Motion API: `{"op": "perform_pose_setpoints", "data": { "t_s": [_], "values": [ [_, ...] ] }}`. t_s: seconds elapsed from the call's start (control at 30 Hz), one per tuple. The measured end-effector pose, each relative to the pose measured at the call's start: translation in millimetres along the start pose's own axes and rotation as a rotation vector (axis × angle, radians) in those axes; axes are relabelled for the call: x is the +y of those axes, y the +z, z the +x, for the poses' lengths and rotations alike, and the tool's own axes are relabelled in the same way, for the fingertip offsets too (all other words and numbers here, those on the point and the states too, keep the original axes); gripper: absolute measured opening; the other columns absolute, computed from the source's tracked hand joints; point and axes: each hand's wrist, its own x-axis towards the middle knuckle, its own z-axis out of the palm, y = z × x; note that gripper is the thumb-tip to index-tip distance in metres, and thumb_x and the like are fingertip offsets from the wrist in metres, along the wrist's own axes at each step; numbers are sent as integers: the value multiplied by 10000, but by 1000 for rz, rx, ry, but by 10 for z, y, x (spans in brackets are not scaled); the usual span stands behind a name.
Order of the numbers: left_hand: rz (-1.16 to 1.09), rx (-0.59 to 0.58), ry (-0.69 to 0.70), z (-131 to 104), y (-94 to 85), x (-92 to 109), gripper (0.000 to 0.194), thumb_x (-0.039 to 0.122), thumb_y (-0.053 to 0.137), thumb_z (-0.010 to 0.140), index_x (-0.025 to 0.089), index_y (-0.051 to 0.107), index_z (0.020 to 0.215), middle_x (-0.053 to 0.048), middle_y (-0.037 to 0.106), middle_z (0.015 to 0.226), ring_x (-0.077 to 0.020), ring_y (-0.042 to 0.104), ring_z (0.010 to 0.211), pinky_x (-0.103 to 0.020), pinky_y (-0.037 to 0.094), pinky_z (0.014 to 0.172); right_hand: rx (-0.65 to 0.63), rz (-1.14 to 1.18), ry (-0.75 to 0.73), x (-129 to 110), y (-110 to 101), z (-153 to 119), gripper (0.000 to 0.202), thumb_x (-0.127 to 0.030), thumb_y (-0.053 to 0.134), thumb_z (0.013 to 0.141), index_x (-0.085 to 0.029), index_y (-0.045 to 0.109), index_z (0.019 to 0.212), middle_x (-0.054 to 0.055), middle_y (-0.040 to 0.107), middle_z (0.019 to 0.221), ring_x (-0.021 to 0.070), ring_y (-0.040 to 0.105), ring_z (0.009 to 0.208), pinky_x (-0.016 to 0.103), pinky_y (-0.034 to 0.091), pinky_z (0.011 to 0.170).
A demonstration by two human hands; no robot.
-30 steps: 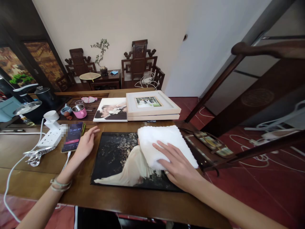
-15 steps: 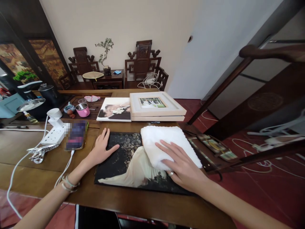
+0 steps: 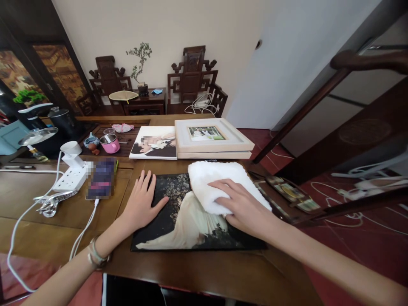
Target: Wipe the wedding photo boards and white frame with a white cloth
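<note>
A dark photo panel [image 3: 168,229] lies flat on the wooden table [image 3: 159,267]; its picture includes a long pale dress. My left hand [image 3: 144,204] rests flat on the panel's left side, fingers apart. My right hand [image 3: 240,204] grips a thick, folded white towel [image 3: 207,178] and presses it onto the right part of the panel. Under the towel and that hand, much of the panel's right half is hidden.
Beyond the panel are a white photo print [image 3: 153,148] and stacked pale picture frames [image 3: 236,142]. To the left are a phone [image 3: 102,180] on a cable, a power strip [image 3: 72,176], a pink mug [image 3: 110,144] and a black kettle [image 3: 59,121]. Dark wooden furniture [image 3: 318,106] stands at right.
The panel has shifted slightly right and turned a little. My left hand reaches further over its left side. The right hand's fingers have bunched more tightly into the towel.
</note>
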Motion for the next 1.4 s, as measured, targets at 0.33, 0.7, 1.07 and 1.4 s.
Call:
{"op": "perform_pose_setpoints", "data": {
  "t_s": [0.33,0.7,1.07,1.4],
  "values": [
    [-108,137,42,77,-37,-149,578,481,523,876,132,482,1336,-153,363,1497,-307,231,1426,-490,285,1133,68,-94,1,-68,156,-93,338,65,436,584,-108,649,780,259,509,1305,393,350,1320,626,343,1026],
    [-159,88,20,-27,-39,-60,548,507,530,867,181,526,1307,-115,371,1500,-292,229,1430,-511,286,1121,71,-65,-6,26,157,-74,393,80,416,600,-128,639,848,251,493,1357,362,292,1360,631,321,1036],
    [-157,-12,10,-12,-36,-83,627,506,479,893,202,360,1427,-128,307,1529,-271,214,1436,-531,254,1110,4,-61,-38,312,-96,-49,445,149,409,600,-160,635,827,157,357,1488,326,243,1382,572,343,1061],
    [-222,45,54,24,6,-200,500,399,363,956,173,424,1398,-125,347,1509,-237,256,1424,-494,261,1125,-223,-54,49,14,-37,-15,625,171,363,521,-143,653,976,186,329,1492,377,154,1385,660,282,1032]
  ]
}}
